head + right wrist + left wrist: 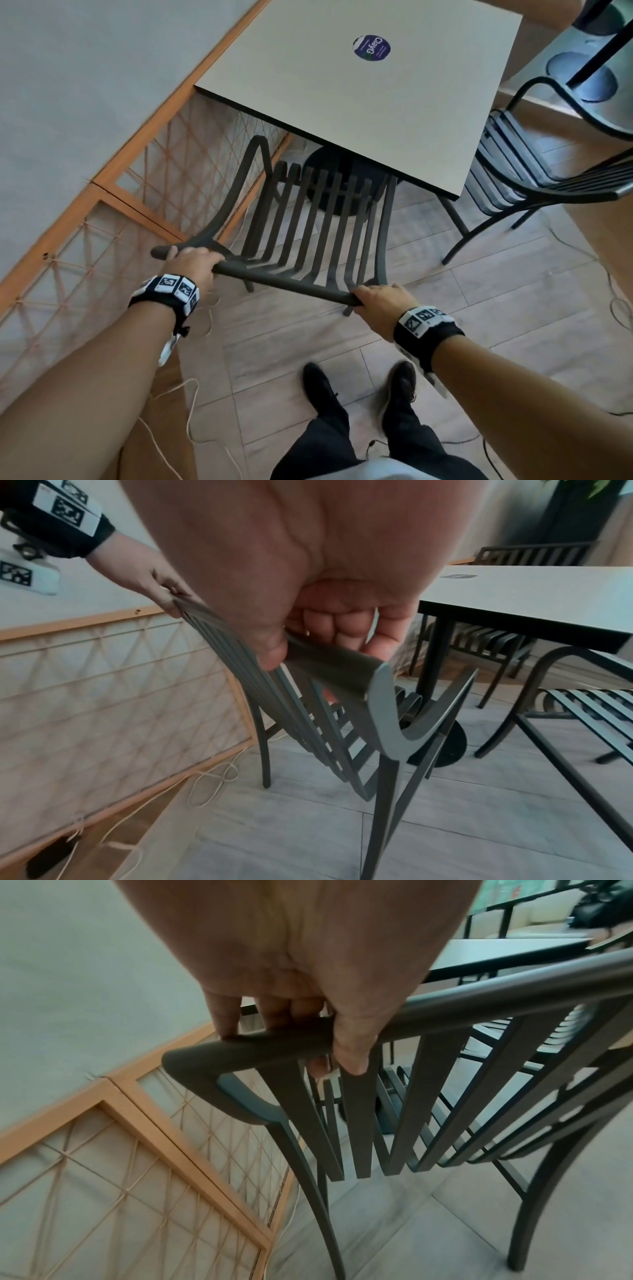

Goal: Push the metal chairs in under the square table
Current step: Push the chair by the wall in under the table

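Chair held: dark metal chair (310,219) with slatted back and seat stands at the near edge of the square table (359,85); the front of its seat reaches under the tabletop, the back and rear legs remain outside.
Top rail: rail (284,281) runs between both hands, across the upper end of the back slats.
Left hand: left hand (191,263) grips the rail near its left corner, fingers (226,1015) curled over the far side, thumb on the near side.
Right hand: right hand (380,301) grips the rail at its right end, fingers (329,623) wrapped round it, thumb pressed on the near face.
Table: light top, dark edge, round purple sticker (371,48) near its middle, dark round base (329,171) on the floor beneath.
Second chair: another metal chair (513,164) stands at the right side of the table, seat partly under the top.
Surroundings: wooden lattice panel (102,219) along the left wall; thin cable (212,780) loose on the tiled floor (479,308); dark shoes (318,387) behind the chair.
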`<act>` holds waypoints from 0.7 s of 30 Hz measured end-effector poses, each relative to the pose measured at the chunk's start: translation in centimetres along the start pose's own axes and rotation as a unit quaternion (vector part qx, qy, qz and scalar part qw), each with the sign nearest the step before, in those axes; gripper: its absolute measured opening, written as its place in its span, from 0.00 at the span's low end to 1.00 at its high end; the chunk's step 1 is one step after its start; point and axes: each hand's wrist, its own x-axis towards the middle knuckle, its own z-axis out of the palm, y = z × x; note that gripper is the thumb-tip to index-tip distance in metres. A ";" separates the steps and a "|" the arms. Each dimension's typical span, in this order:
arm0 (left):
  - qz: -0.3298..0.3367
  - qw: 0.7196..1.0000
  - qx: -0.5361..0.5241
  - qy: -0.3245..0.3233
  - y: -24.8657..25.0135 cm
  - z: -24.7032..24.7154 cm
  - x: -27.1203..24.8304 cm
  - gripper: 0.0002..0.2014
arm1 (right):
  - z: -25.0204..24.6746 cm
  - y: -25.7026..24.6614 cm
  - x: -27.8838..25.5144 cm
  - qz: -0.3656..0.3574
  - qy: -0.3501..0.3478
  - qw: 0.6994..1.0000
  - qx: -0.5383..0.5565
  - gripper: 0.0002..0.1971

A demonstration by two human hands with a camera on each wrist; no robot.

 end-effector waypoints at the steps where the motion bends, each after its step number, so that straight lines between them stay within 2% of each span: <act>1: -0.009 1.000 -0.009 0.020 0.1 0.1 0.4 0.19 | -0.5 0.0 0.3 0.012 0.000 1.000 0.015 0.10; 4: -0.056 0.996 -0.046 0.049 0.0 0.5 1.1 0.23 | -1.5 0.2 0.5 0.038 0.012 0.997 0.059 0.10; 8: -0.081 0.994 -0.065 0.036 0.8 0.5 0.9 0.27 | -1.8 1.0 -0.4 0.043 0.008 0.995 0.090 0.11; 14: 0.024 0.990 -0.140 0.019 5.6 -1.5 -2.7 0.25 | -1.5 2.4 -3.6 0.056 0.024 0.989 0.137 0.14; 17: 0.071 0.983 -0.165 0.039 7.9 -2.3 -5.1 0.22 | -1.1 3.4 -5.7 0.068 0.037 0.986 0.146 0.18; 21: 0.078 0.971 -0.213 0.072 10.1 -1.9 -7.9 0.15 | 0.9 5.6 -8.1 0.096 0.033 0.981 0.167 0.21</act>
